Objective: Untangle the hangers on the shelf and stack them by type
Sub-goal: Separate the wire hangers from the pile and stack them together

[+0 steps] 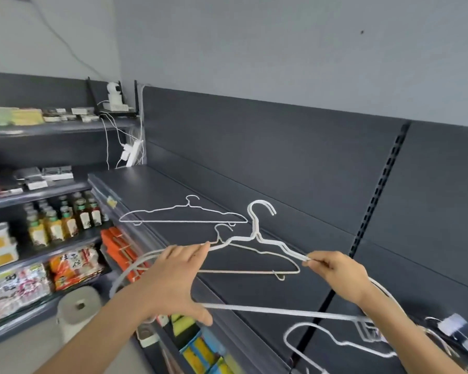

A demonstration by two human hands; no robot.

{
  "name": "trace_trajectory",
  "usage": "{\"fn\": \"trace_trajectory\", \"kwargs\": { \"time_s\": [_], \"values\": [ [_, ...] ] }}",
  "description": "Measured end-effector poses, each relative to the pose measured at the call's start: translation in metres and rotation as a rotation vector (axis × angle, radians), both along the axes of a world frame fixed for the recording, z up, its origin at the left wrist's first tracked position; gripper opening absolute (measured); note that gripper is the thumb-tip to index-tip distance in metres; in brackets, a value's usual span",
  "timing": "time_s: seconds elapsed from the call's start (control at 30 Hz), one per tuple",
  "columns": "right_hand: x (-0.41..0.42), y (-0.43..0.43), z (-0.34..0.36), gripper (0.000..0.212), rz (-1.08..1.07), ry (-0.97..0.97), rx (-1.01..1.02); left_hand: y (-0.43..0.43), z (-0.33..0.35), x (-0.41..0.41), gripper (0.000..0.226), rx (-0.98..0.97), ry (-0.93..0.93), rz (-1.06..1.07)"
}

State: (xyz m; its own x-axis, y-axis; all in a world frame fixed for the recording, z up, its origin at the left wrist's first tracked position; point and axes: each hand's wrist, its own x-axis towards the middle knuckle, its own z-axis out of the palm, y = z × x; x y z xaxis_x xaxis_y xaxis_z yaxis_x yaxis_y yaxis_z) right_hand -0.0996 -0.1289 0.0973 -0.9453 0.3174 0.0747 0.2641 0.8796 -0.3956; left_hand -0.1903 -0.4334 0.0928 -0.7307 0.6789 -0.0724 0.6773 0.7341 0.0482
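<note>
Across the lower half of the frame, 2 hands hold a pair of thick white coated-wire hangers (257,233) above the dark grey metal shelf (322,271). At lower left, the left hand (173,282) spreads wide, fingertips on one shoulder, thumb under the bottom bar; at right, the right hand (338,273) pinches the other shoulder. Judged step — separating this pair; next, pull apart without snagging hooks. Behind, at centre, lie a thin white wire hanger (183,214) and a thin beige wire hanger (254,271), apart.
</note>
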Motion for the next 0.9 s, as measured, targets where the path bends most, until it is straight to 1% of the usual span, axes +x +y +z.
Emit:
{"fn": "trace_trajectory", "kwargs": {
  "time_s": [0.17, 0.27, 0.33, 0.4, 0.47, 0.53, 0.6, 0.7, 0.8, 0.9],
  "values": [
    [-0.07, -0.01, -0.007, 0.02, 0.074, -0.024, 0.017, -0.009, -0.012, -0.056, 0.115, 0.067, -0.005, 0.071],
    [-0.115, -0.011, -0.012, 0.018, 0.096, 0.007, 0.037, -0.011, -0.018, -0.091, 0.109, 0.159, -0.077, 0.134],
    [-0.145, -0.012, -0.018, 0.018, 0.119, 0.009, -0.003, -0.014, -0.018, -0.113, 0.108, 0.186, -0.118, 0.167],
    [-0.175, -0.013, -0.026, 0.026, 0.152, 0.015, -0.026, -0.015, -0.018, -0.134, 0.108, 0.19, -0.122, 0.201],
    [-0.203, -0.013, -0.033, 0.019, 0.184, 0.036, 0.0, -0.016, -0.019, -0.154, 0.109, 0.21, -0.12, 0.227],
    [-0.226, -0.016, -0.039, 0.021, 0.193, 0.059, 0.079, -0.02, -0.021, -0.174, 0.109, 0.213, -0.136, 0.256],
    [-0.24, -0.017, -0.045, 0.026, 0.184, 0.082, 0.124, -0.027, -0.023, -0.197, 0.12, 0.181, -0.131, 0.285],
    [-0.251, -0.013, -0.05, 0.029, 0.154, 0.099, 0.078, -0.033, -0.03, -0.236, 0.13, 0.151, -0.085, 0.355],
    [-0.254, -0.008, -0.059, 0.033, 0.112, 0.068, 0.01, -0.039, -0.042, -0.276, 0.131, 0.179, -0.093, 0.413],
    [-0.257, -0.008, -0.069, 0.033, 0.045, 0.038, -0.043, -0.042, -0.053, -0.311, 0.134, 0.177, -0.118, 0.431]
  ]
}}
